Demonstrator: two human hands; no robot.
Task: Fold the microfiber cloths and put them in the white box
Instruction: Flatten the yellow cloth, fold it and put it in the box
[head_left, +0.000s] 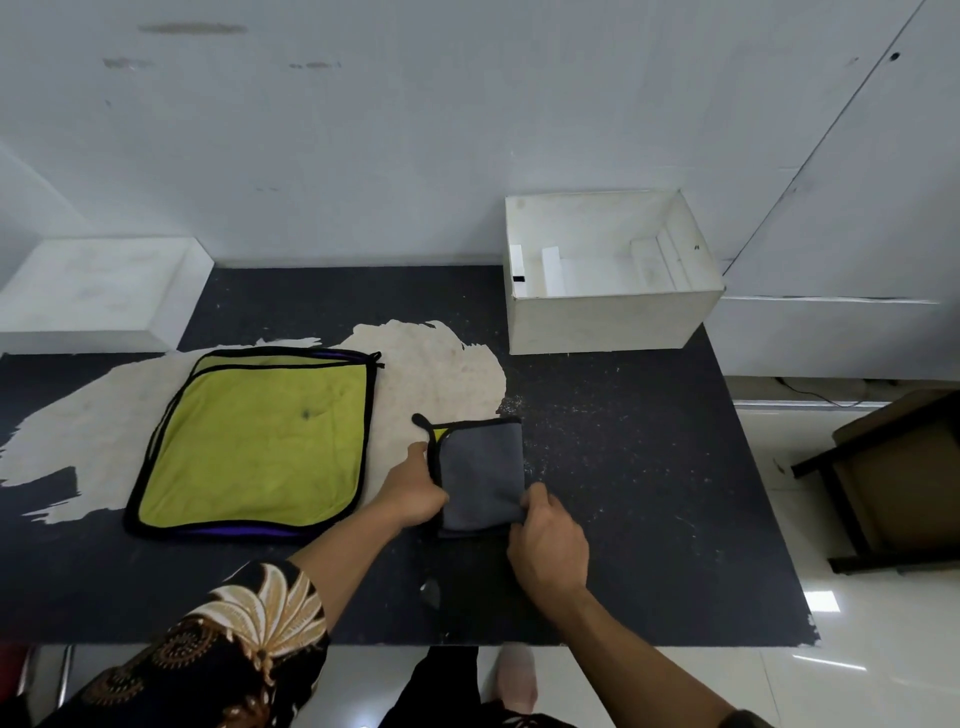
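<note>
- The bench (649, 493) has a dark, speckled top that fills most of the view; a pale patch (441, 369) where the surface has worn off spreads from the centre out toward 9 o'clock
- The yellow-green cloths (254, 447) lie flat and unfolded in a stack at about 9 o'clock from the centre, partly on the pale patch; black trim runs round them and a purple edge shows beneath the top one
- The white box (608, 322) stands open-topped at about 1 o'clock, at the bench's far edge near the wall, well apart from both cloth piles
- The grey cloth (480, 467) lies folded into a small rectangle at the centre of the bench, grey side up, with a sliver of yellow and a black loop showing at its 11 o'clock corner
- The right hand (548, 540) pinches the grey cloth at its 5 o'clock corner, thumb on top
- The left hand (413, 491), on an arm in a patterned sleeve (249, 623), grips the grey cloth's black-trimmed edge at 9 o'clock, thumb lying along the trim
</note>
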